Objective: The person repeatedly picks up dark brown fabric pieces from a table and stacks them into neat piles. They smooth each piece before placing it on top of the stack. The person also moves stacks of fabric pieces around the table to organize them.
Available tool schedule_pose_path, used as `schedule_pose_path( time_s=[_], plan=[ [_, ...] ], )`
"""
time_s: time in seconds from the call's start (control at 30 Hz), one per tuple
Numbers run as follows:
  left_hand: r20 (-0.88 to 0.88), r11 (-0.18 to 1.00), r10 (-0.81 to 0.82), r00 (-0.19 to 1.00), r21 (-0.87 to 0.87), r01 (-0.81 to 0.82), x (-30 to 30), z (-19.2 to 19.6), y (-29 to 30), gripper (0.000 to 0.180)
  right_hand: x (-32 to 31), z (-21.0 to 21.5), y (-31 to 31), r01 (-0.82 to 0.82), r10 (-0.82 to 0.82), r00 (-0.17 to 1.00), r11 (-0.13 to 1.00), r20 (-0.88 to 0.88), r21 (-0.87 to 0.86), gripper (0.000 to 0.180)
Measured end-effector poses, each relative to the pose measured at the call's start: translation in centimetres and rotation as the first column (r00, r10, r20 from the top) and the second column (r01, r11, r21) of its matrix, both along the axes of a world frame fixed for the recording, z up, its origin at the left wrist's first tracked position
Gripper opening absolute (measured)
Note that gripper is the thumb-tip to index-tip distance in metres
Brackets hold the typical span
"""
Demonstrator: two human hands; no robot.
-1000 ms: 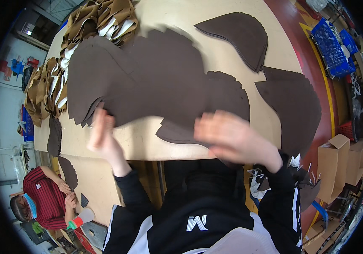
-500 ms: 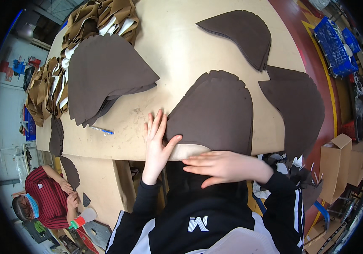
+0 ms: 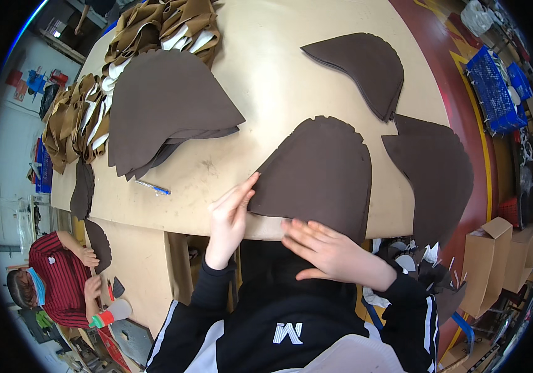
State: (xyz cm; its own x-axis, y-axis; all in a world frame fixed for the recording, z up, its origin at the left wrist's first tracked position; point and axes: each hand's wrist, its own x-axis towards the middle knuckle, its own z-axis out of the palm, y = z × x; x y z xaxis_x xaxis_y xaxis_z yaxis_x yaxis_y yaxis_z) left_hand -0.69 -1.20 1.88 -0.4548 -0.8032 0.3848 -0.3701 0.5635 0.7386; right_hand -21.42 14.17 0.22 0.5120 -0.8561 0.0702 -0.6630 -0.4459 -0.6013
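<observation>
A dark brown, notched-edge cut piece (image 3: 316, 174), seemingly in layers, lies in front of me at the table's near edge. My left hand (image 3: 230, 219) stands on edge against its left side, fingers stretched out and fingertips at its border. On its lower edge rests my right hand (image 3: 325, 250), fingers extended and slightly apart, the thumb lower down. Neither hand grips anything. A fanned stack of similar brown pieces (image 3: 167, 105) lies to the left, and a blue pen (image 3: 153, 187) is just below it.
More dark brown pieces lie at the far right (image 3: 366, 68) and right (image 3: 437, 174). Bundled tan-and-white pieces (image 3: 80, 118) crowd the left edge. A co-worker (image 3: 61, 273) handles a dark piece at the lower-left table. Cardboard boxes (image 3: 487, 267) and a blue crate (image 3: 493, 90) stand right.
My left fingers turned edge-on against the piece's left side. My right hand moved up onto its lower edge, which now looks straighter. The whole view shifted slightly.
</observation>
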Motion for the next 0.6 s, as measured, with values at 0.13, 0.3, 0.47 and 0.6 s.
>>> schedule_pose_path(
  time_s=[0.13,0.3,0.47,0.6],
  plan=[
    [-0.113,0.938,0.162,0.980,-0.291,-0.189,3.6,2.4,-3.9,0.025,-2.0,4.8,-1.3,-0.046,0.055,0.987,0.997,0.150,-0.064,0.060],
    [-0.318,0.807,0.512,0.798,-0.140,-0.574,10.1,5.8,-9.4,0.033,-5.2,3.8,-6.2,0.422,-0.429,0.902,0.854,0.045,-0.306,0.062],
    [-0.077,0.849,0.462,0.884,-0.250,-0.466,9.1,2.3,-5.9,0.038,-4.0,-1.3,-7.1,0.428,-0.516,0.828,0.834,-0.219,-0.347,0.079],
    [0.233,0.997,0.002,0.972,0.079,-0.021,4.4,-2.2,0.0,0.052,0.9,-1.7,-3.7,0.146,-0.180,0.972,0.967,-0.150,-0.211,0.087]
  ],
)
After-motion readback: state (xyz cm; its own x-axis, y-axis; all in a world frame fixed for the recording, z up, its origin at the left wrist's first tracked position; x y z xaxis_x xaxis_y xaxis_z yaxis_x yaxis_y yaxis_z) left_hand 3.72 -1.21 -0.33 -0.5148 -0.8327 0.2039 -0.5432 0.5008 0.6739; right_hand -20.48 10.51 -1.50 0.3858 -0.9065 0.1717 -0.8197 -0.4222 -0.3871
